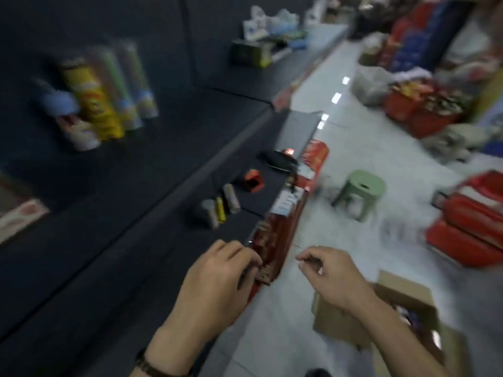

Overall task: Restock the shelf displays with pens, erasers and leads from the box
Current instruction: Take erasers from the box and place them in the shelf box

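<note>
Fingers (pixel 245 257) of left hand (pixel 215 276) curl against display (pixel 277 235), grip unclear.

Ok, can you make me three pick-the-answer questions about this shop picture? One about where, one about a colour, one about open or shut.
1. Where is the brown cardboard box? A on a table; B on the white floor; C on a chair.
2. What colour is the small plastic stool? A green; B blue; C black.
3. The cardboard box is: A taped shut; B open; C squashed flat.
Answers: 1 B, it sits on the floor tiles; 2 A, it is pale green; 3 B, its flaps are up.
</note>
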A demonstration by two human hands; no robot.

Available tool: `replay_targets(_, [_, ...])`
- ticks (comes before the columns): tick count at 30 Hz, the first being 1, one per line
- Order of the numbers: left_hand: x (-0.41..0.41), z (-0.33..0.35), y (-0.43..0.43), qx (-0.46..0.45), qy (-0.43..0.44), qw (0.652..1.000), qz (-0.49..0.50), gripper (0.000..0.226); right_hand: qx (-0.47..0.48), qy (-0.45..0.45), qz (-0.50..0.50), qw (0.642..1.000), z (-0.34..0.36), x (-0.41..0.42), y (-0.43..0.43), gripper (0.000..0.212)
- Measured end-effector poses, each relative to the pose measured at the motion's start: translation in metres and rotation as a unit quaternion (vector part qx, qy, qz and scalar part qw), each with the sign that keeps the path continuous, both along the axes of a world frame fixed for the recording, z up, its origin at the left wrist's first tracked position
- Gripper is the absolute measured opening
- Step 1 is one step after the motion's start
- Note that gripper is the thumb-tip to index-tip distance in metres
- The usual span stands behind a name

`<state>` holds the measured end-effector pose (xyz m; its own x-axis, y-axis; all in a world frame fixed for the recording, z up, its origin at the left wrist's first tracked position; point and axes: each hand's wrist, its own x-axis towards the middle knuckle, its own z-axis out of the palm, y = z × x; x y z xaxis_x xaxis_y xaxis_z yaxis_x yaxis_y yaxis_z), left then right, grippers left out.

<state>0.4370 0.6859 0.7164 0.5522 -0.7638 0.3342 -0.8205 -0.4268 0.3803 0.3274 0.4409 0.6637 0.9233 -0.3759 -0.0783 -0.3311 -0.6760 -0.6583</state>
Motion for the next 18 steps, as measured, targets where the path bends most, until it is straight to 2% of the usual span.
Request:
replay_targets(3, [-0.039, -0.048, -0.078, 0.069, 0.055, 0.993, -0.078, 0.010, 0.006, 0.088, -0.065, 0.994, -0.042, -0.078, -0.065, 0.013])
replay_targets(6, [-0.085, -0.092, -0.158, 0.151, 0.118, 0.971, -0.144, 0.011, 0.040, 0.148, -0.140, 0.978, -0.080, -0.162, -0.130, 0.013])
replay_targets(10, [-0.145, -0.147, -0.262, 0.239, 0.181, 0.939, -0.169, 0.015, 0.107, 0.188, -0.260, 0.941, -0.142, -0.256, -0.220, 0.014])
replay_targets(13, [-0.180, -0.203, -0.334, 0.312, 0.223, 0.908, -0.169, 0.014, 0.145, 0.248, -0.312, 0.905, -0.209, -0.310, -0.288, 0.029])
replay_targets(18, [-0.213, -0.331, -0.444, 0.413, 0.285, 0.845, -0.187, 0.008, 0.155, 0.296, -0.370, 0.867, -0.345, -0.348, -0.371, 0.005])
